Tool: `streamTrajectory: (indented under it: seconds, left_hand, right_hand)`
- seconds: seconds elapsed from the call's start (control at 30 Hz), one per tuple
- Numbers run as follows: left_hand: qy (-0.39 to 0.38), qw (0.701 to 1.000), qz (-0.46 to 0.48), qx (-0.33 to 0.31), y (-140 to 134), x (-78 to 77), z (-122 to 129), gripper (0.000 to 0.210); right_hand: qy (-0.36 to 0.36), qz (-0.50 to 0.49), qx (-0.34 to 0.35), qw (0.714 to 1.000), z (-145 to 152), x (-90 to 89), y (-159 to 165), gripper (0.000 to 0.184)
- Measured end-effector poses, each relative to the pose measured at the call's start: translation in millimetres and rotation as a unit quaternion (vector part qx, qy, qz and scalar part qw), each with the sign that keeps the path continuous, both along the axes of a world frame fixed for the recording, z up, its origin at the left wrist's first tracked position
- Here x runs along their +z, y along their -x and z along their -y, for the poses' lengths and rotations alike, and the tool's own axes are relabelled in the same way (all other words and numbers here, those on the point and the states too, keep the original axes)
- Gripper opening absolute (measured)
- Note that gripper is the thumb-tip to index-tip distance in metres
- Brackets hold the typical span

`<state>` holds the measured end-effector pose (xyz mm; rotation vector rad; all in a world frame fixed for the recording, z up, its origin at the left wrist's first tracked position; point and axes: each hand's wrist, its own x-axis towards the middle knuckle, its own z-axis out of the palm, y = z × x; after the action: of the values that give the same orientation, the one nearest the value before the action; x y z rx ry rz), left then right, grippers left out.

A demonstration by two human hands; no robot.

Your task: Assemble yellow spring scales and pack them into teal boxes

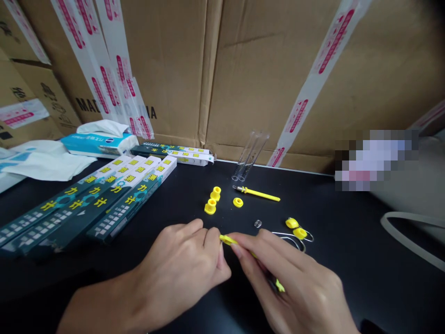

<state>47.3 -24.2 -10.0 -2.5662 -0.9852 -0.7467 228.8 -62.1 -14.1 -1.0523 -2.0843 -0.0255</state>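
Near the front of the black table, my right hand [295, 278] pinches a slim yellow plastic rod [227, 240] between thumb and fingers. Part of the rod runs back under my palm, where more yellow shows. My left hand [187, 255] is curled closed right against the rod's tip; what its fingers hold is hidden. Beyond my hands lie a second yellow rod [262, 193] with a metal spring end, a yellow ring [238, 202] and two yellow flanged caps [210, 206]. A small coil spring [257, 223], metal hooks [290, 235] and two yellow end pieces [299, 233] are by my right hand.
Two clear tubes [248, 160] stand upright at the back. Several long printed boxes [132, 199] lie at the left, with more boxes [174, 152] behind. A blue tissue pack [99, 141] is at the far left. Taped cardboard cartons [243, 79] wall off the back.
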Motion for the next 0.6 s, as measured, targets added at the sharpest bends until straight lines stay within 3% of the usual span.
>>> streamTrajectory:
  seconds: [0.33, 0.6]
  left_hand:
    - [0.017, 1.000, -0.020, 0.011, 0.1, -0.9, 2.4, 0.024]
    - [0.122, 0.986, -0.106, 0.026, 3.6, -1.4, 2.2, 0.019]
  right_hand:
    - [-0.005, 0.007, 0.001, 1.000, -2.2, 0.2, 0.6, 0.016]
    - [-0.012, 0.034, -0.001, 0.999, 3.1, -0.7, 2.4, 0.018]
